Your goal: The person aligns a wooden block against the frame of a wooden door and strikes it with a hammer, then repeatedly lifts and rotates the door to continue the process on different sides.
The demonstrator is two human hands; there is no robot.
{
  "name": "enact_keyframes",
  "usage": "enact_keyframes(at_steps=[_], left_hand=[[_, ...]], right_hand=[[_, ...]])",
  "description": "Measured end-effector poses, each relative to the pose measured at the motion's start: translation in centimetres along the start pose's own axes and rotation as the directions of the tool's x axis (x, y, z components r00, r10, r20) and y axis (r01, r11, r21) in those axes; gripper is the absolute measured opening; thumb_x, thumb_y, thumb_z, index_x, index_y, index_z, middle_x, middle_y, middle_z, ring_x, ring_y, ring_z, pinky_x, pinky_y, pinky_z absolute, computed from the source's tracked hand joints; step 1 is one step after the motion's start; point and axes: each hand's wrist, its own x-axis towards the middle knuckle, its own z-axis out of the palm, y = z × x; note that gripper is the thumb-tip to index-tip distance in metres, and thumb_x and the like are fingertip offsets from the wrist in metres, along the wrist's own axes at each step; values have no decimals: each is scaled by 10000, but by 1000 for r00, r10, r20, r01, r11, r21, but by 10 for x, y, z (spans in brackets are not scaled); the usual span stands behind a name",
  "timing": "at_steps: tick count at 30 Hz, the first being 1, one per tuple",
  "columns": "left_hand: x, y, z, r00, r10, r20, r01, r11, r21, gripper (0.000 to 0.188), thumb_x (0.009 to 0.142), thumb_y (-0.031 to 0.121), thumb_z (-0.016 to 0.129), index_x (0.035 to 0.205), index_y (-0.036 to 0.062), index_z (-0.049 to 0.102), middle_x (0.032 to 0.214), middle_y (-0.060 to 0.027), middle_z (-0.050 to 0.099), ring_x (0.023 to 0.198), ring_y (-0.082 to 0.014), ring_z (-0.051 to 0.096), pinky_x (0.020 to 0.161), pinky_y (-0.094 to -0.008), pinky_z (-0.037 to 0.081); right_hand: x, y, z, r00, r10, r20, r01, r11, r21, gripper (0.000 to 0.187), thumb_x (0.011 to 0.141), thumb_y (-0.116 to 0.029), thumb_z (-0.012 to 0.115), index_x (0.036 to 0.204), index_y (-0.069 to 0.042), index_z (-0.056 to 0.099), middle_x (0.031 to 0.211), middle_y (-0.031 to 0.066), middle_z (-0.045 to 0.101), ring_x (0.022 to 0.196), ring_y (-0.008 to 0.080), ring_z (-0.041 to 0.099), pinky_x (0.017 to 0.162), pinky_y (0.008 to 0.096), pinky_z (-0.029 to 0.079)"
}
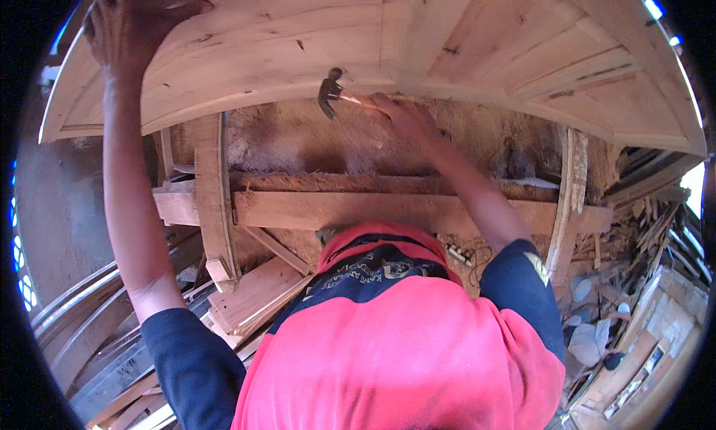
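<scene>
Brown, dusty ground (291, 143) shows under a workplace crowded with wood. Two bare hands are in view. On the right hand (399, 118), the fingers are closed around the handle of one hammer (330, 93). On the left hand (125, 38), the fingers are spread open over the left end of one wooden door (298, 31), the thumb pointing right; its fingertips are partly lost near the dark rim. The hammer's head overlaps the door's near edge, about midway along, with the curved claw pointing down past it; I cannot tell whether the metal touches the wood.

The door fills the top of the view, its near edge bowed by the lens. Between that edge and one long beam (388, 210) lies a wide gap, with the right forearm (481, 195) crossing it. Two wooden supports (212, 176) bound the gap, one left and one right, both reaching the door's near edge.

Farther out, several loose boards (257, 292) lie at lower left, too overlapped to count. A heap of scrap wood (649, 232) lies at right, and below it a pale wooden frame (675, 299).
</scene>
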Motion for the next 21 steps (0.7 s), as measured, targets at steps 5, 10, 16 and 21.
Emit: enact_keyframes(at_steps=[5, 10, 16, 21], left_hand=[[-5, -11, -23, 1000, -2, -22, 0, 998, -62, 1159, 456, 557, 899, 1387, 43, 438, 1319, -197, 537, 1249, -387, 490, 1061, -500, 389], [-5, -8, -31, 998, -32, 60, 48, 956, -288, 1182, 393, 439, 947, 1380, 63, 416, 1321, -143, 501, 1279, -357, 433, 1080, -522, 302], [-15, 0, -56, 988, -142, 53, 151, 891, -427, 1055, 500, 502, 919, 1339, 96, 425, 1248, -132, 471, 1274, -348, 408, 1098, -603, 240], [-22, 15, -44, 941, -339, 3, 305, 844, -441, 748, 758, 588, 746, 1287, 116, 509, 1235, -125, 488, 1278, -339, 409, 1134, -621, 189]], right_hand=[[-20, -50, -46, 982, 185, -28, -157, 897, 413, 309, 1017, -303, 545, 1203, -60, 586, 801, 187, 645, 736, 319, 663, 659, 420, 515], [-75, -22, -36, 962, 243, -125, -156, 863, 481, 261, 1028, -262, 546, 1060, -9, 598, 745, 88, 522, 673, 175, 493, 642, 356, 451], [-158, 8, 24, 925, 366, -103, -307, 880, 362, 290, 1004, -291, 581, 1038, -3, 593, 799, 104, 554, 748, 180, 530, 679, 346, 447], [-249, 29, 66, 827, 561, -6, -532, 787, 314, 270, 999, -286, 581, 1051, -21, 575, 780, 92, 548, 707, 185, 535, 637, 352, 448]])
